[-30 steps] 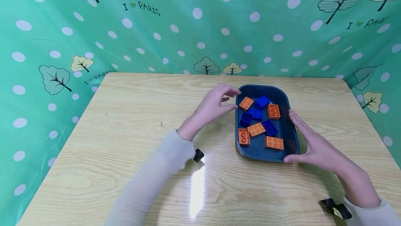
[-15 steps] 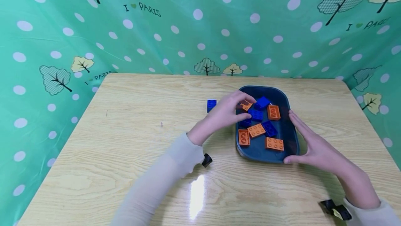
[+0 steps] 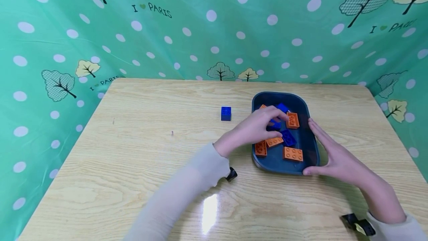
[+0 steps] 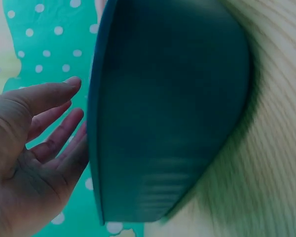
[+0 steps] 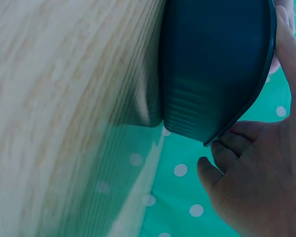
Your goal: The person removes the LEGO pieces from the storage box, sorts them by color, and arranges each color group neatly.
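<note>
A green polka-dotted cloth [image 3: 187,22] is hanging behind the wood-grain counter [image 3: 133,159]. Head view: the left hand [image 3: 256,126] is hovering over orange and blue studded plastic bricks [image 3: 293,154] inside a dark-blue rounded plastic tub [image 3: 308,146]. Presumably light and stiff, the bricks are suiting a pinch across opposite walls. Left wrist view: thumb and fingers are standing apart, gripping nothing visible. Right wrist view: the right hand [image 5: 261,163], spread, is touching the tub's rim.

Bin [image 3: 275,165] and bricks [image 3: 292,154] look plastic, the table [image 3: 100,166] glossy wood.
</note>
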### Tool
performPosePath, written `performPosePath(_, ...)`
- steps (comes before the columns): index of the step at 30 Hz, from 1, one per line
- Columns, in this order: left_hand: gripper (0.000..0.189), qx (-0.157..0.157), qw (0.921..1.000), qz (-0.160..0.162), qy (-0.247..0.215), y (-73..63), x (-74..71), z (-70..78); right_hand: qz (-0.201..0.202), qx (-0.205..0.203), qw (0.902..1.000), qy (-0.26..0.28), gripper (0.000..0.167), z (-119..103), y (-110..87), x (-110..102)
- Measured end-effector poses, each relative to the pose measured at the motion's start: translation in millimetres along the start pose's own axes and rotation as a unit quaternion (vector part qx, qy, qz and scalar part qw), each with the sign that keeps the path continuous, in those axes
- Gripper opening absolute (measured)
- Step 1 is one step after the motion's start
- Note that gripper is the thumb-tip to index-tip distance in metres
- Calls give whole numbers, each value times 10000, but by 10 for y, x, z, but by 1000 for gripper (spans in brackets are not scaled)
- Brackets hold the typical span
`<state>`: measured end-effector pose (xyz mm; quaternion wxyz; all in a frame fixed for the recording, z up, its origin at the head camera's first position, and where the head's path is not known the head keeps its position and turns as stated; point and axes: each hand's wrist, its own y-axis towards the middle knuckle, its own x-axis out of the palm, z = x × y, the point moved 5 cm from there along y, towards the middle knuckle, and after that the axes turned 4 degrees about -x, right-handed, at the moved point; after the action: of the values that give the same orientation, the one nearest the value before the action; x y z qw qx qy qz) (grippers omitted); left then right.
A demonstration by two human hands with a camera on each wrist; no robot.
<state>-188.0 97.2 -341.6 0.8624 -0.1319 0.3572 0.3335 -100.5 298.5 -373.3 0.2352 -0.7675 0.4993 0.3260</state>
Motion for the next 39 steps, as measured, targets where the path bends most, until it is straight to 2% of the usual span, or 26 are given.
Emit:
performPosePath(6, 46, -5, 9991, -408, 144, 100, 159, 58, 1, -19, 10000, -66, 127, 15, 5, -10)
performPosePath(15, 52, 99, 9957, -830, 397, 226, 387, 18, 28, -56, 9999, -130, 127, 19, -14, 3)
performPosePath(18, 54, 37, 9939, -993, 476, 249, 435, 24, 34, -57, 9999, -122, 127, 22, -13, -7)
performPosePath(22, 57, -254, 9883, -1188, 921, 281, 503, 16, 28, -60, 10000, -73, 127, 20, -14, -9)
performPosePath(26, 59, -437, 9850, -1112, 1249, 285, 521, -9, 29, -48, 9999, -101, 126, 20, -11, 1)
performPosePath(31, 59, -564, 9875, -958, 1121, 282, 493, -20, 47, 15, 9999, -123, 126, 21, -3, -9)
performPosePath(39, 55, -743, 9862, -1075, 1013, 276, 494, -34, 41, 27, 10000, -60, 126, 21, -3, -11)
